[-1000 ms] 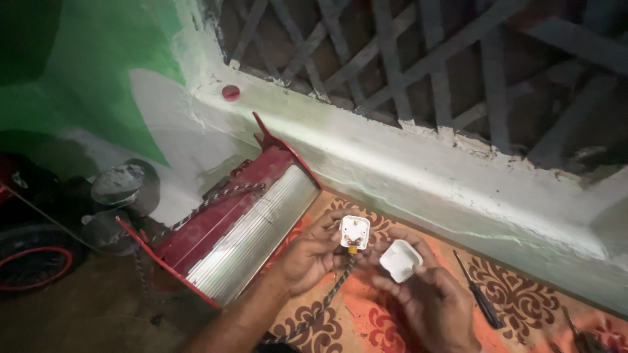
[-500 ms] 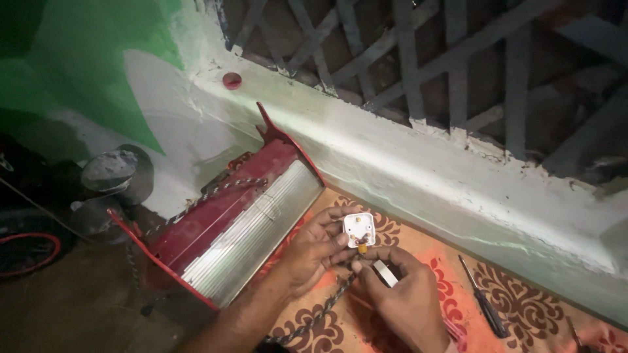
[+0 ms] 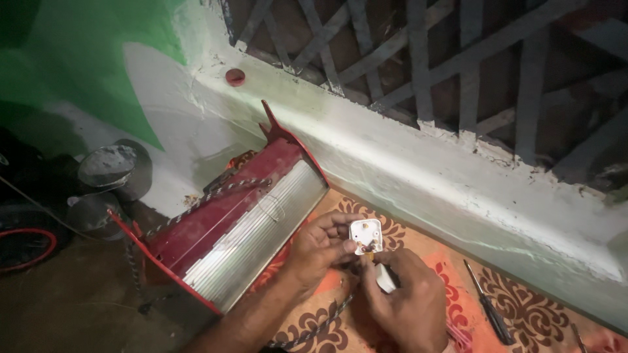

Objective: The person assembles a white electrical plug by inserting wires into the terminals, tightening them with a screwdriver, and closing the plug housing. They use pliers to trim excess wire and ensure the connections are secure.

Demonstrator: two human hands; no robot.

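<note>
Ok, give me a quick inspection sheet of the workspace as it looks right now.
Surface: orange patterned mat on a dark floor, beside a white wall ledge.
Job's things: opened white plug base held up, inner parts showing; white plug cover below it.
Clutter: screwdriver lying on the mat to the right; two grey tins at left; small red cap on the ledge.
Grippers: left hand grips the plug base; right hand holds the plug cover.
Cables: braided cord runs under the hands; another stretch lies across the red heater.
Surroundings: green and white painted wall, metal window grille above.
</note>
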